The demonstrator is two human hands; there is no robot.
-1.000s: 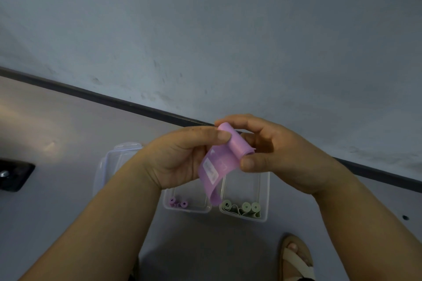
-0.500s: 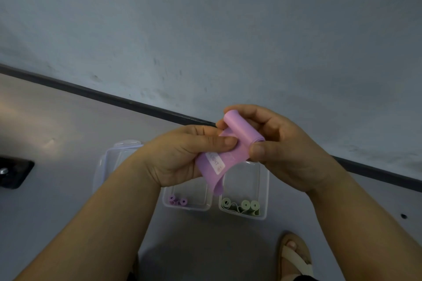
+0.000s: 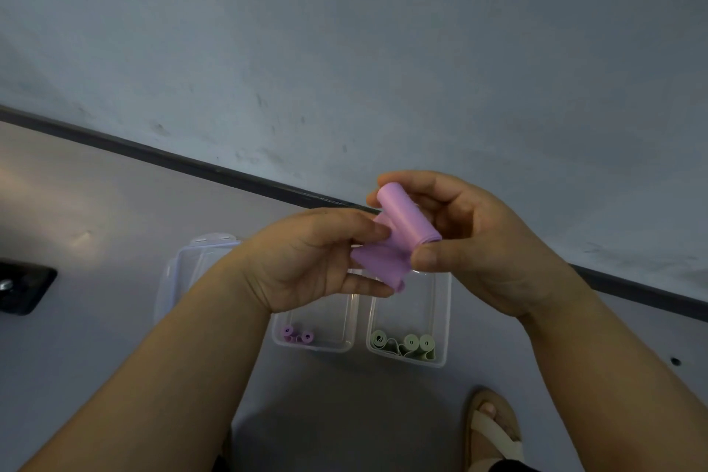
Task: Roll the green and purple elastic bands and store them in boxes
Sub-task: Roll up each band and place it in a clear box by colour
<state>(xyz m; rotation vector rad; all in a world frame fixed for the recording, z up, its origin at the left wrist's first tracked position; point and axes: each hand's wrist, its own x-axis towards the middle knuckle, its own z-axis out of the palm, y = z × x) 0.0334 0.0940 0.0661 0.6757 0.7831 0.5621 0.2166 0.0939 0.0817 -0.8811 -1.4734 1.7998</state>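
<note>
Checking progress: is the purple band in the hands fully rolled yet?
Partly rolled. The purple band forms a roll at the right hand, while a loose tail hangs by the left hand.

A plain purple band [image 3: 398,238] is held. Purple rolls [image 3: 297,333] and green rolls [image 3: 404,343] are seen in clear boxes [image 3: 440,303]; a cream sandal [image 3: 494,433] is worn.

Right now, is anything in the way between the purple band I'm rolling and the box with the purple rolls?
Nothing visible blocks it. Both the left hand and right hand hold the purple band above the open box with purple rolls; a clear lid lies off to its left.
</note>
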